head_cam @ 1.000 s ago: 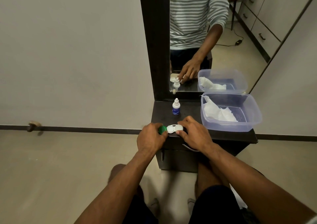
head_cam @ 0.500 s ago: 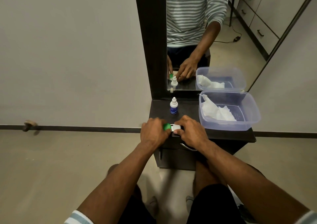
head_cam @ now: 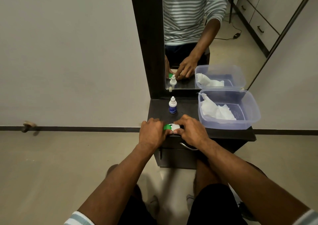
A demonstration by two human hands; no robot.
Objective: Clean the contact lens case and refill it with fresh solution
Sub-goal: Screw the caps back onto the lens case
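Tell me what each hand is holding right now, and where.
Left hand grips the green cap; right hand pinches the contact lens case at its white end.

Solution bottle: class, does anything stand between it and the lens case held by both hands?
Nothing visible does. The solution bottle stands upright behind the lens case, with bare dark tabletop between them. The plastic tub sits off to the right.

Dark dresser top [head_cam: 189,107]: bottle [head_cam: 172,105], case [head_cam: 174,127], tub [head_cam: 228,119].

Contact lens case [head_cam: 173,128], white, one green cap [head_cam: 166,127], flat at desk [head_cam: 228,133] front edge. Solution bottle [head_cam: 172,105] upright at its 12 o'clock.
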